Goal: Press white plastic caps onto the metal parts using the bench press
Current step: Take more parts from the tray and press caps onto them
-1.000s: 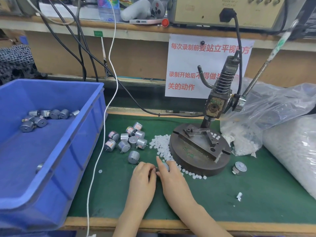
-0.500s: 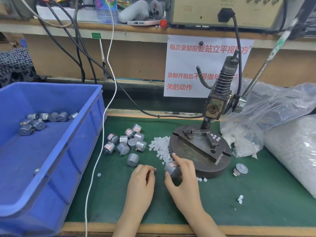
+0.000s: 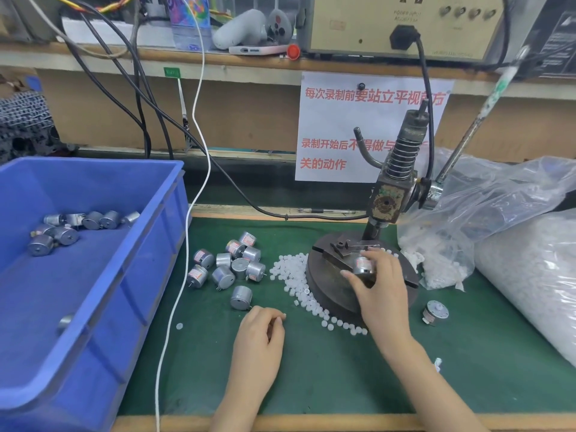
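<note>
My right hand (image 3: 378,286) grips a small silver metal part (image 3: 361,265) and holds it over the round base of the bench press (image 3: 330,285), near the fixture block. The press head (image 3: 388,204) with its spring stands above and behind. My left hand (image 3: 261,335) rests on the green mat with fingers curled; whether it holds a cap is hidden. Loose white plastic caps (image 3: 291,272) lie scattered along the left edge of the press base. A cluster of silver metal parts (image 3: 232,266) lies on the mat to the left of the caps.
A blue bin (image 3: 93,275) at the left holds several metal parts. One metal part (image 3: 435,311) lies right of the press. Plastic bags of white caps (image 3: 514,244) fill the right side. A white cable (image 3: 187,260) hangs along the bin. The press lever (image 3: 477,120) rises up right.
My right hand has lifted the metal part from the mat and carried it up and right onto the press base. My left hand stayed on the mat.
</note>
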